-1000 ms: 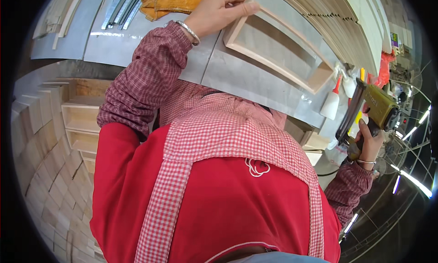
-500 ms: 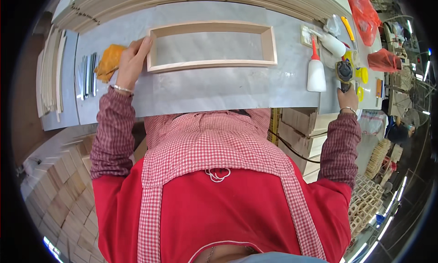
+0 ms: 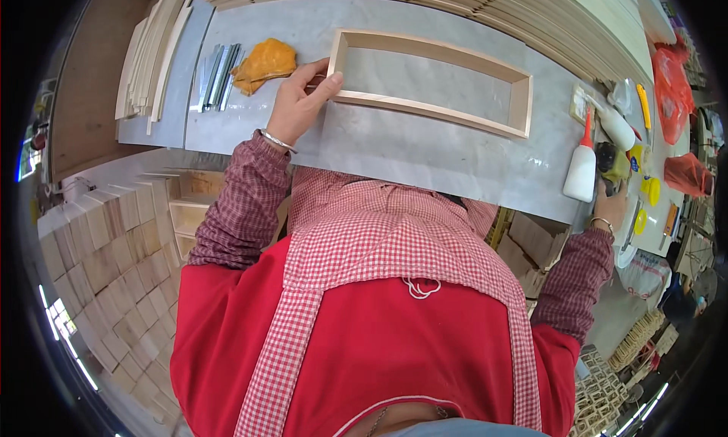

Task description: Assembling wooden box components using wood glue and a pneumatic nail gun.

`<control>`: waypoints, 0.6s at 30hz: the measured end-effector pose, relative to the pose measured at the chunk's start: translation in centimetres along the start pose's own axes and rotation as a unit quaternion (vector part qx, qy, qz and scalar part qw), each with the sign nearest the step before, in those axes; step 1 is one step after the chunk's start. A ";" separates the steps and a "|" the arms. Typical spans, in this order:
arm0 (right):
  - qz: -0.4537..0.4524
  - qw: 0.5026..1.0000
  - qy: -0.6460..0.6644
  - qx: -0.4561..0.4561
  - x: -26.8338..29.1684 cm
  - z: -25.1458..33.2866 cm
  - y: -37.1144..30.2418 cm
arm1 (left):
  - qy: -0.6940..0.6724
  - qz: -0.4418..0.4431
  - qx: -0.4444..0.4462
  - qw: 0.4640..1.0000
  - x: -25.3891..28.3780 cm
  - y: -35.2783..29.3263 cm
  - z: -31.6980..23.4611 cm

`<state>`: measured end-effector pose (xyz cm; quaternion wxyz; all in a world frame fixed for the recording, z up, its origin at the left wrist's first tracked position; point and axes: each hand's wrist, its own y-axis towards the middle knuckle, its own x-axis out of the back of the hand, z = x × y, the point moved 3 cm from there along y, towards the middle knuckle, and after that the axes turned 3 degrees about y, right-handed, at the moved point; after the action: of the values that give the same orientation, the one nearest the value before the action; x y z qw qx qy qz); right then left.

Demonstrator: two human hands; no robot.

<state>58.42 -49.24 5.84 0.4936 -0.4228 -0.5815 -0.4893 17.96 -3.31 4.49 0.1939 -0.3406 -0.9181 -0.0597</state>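
My left hand (image 3: 303, 103) grips the left end of a long rectangular wooden frame (image 3: 432, 112), its thumb on the near corner. The frame lies on the grey tabletop (image 3: 425, 160). At the right my right hand (image 3: 609, 203) is closed round the near end of a black and yellow hand tool (image 3: 607, 158), whose exact kind I cannot make out. Just left of that tool lies a white squeeze bottle (image 3: 581, 173) with a red nozzle. An orange cloth (image 3: 267, 62) lies beyond my left hand.
Metal strips (image 3: 220, 77) and thin wooden slats (image 3: 155, 65) lie at the left. Long stacked boards (image 3: 455, 1) line the back edge. A second white bottle (image 3: 616, 128), yellow tape rolls (image 3: 650, 189) and red plastic bags (image 3: 672, 96) are on the right. Wooden blocks (image 3: 114, 263) are stacked below left.
The view has swung, so the table appears tilted and shifted right. My right hand has lowered the tool beside the bottles. My left hand stays on the frame's left end.
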 end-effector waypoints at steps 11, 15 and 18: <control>-0.058 0.963 0.220 0.148 0.6 7.6 -8.1 | -0.143 0.003 0.094 0.985 0.9 0.0 0.9; -0.021 0.944 0.323 0.068 0.4 5.7 -7.5 | -0.188 -0.017 0.104 0.977 1.0 -0.6 2.0; -0.004 0.764 0.641 -0.073 2.1 3.7 -7.0 | -0.198 -0.038 0.084 0.976 1.5 -1.4 2.9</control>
<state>50.67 -46.71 6.70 0.7174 -0.0429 -0.0933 -0.6890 15.08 -2.81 2.45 0.0339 -0.2926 -0.9523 0.0792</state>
